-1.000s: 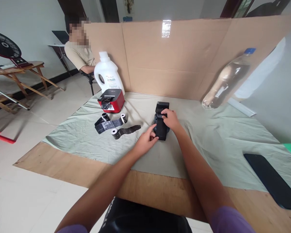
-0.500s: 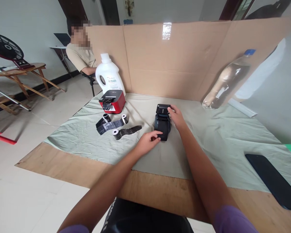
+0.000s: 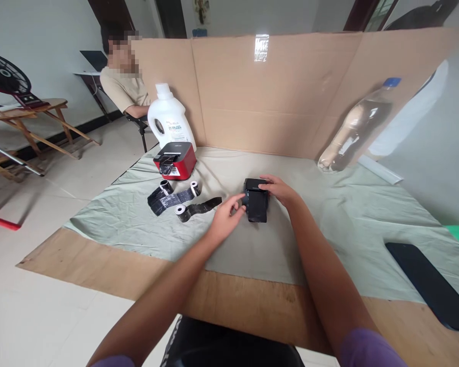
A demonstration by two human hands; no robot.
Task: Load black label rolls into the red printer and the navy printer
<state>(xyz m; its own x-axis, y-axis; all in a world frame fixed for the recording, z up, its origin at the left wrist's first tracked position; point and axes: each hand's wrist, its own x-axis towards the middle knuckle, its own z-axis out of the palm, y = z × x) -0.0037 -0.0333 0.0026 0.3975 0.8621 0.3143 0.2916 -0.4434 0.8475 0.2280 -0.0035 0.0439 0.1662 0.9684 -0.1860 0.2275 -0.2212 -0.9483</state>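
A small black printer (image 3: 256,184) sits on the cloth in front of me, its lid down. A strip of black paper (image 3: 257,206) hangs from its front toward me. My right hand (image 3: 278,189) has its thumb and fingers around the lid's right corner. At the printer's left side is my left hand (image 3: 227,216), fingers apart, the tips at or touching the edge. Left of that hand lie loose rolls of black paper, among them a partly unwound roll (image 3: 182,212) and another roll (image 3: 195,188).
A red and black printer (image 3: 181,165) stands at the back left before a white detergent bottle (image 3: 172,120). A clear bottle (image 3: 357,132) leans on the cardboard wall (image 3: 268,92). A dark phone (image 3: 428,285) lies at right. Someone (image 3: 124,92) sits beyond the table.
The small printer's lid, raised before, has come down with my right hand on it. My left hand has moved off the paper strip to the printer's left side.
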